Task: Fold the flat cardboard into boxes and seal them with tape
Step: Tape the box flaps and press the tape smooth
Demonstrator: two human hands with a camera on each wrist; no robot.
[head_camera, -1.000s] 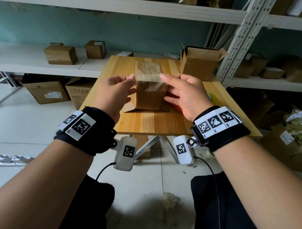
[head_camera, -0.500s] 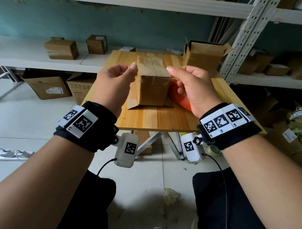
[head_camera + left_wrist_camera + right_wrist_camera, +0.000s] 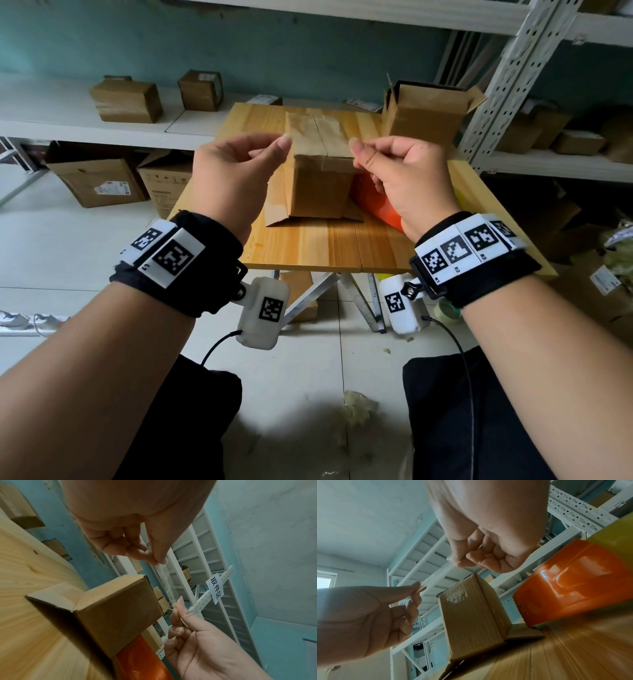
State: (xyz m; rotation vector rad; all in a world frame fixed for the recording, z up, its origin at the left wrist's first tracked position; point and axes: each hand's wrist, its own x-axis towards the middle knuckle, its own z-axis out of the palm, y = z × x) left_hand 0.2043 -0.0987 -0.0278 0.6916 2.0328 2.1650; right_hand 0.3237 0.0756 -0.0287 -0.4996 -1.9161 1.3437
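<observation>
A small brown cardboard box (image 3: 320, 185) stands upright on the wooden table (image 3: 325, 246), its lower flaps splayed on the wood. A piece of clear tape shows on its top front edge. My left hand (image 3: 277, 145) and right hand (image 3: 356, 149) hover just above the box's near top edge, one on each side. Between them stretches a clear tape strip (image 3: 167, 582), pinched at each end by thumb and forefinger; it also shows in the right wrist view as tape strip (image 3: 436, 574). An orange tape dispenser (image 3: 373, 202) lies against the box's right side.
An open-topped cardboard box (image 3: 424, 113) stands at the table's back right, next to a white perforated rack upright (image 3: 507, 78). Closed boxes (image 3: 126, 101) sit on the white shelf behind. More cartons (image 3: 99, 181) stand on the floor at left.
Both hands have come up off the box's top and drawn slightly toward me. They now hold the tape strip taut in the air above the box.
</observation>
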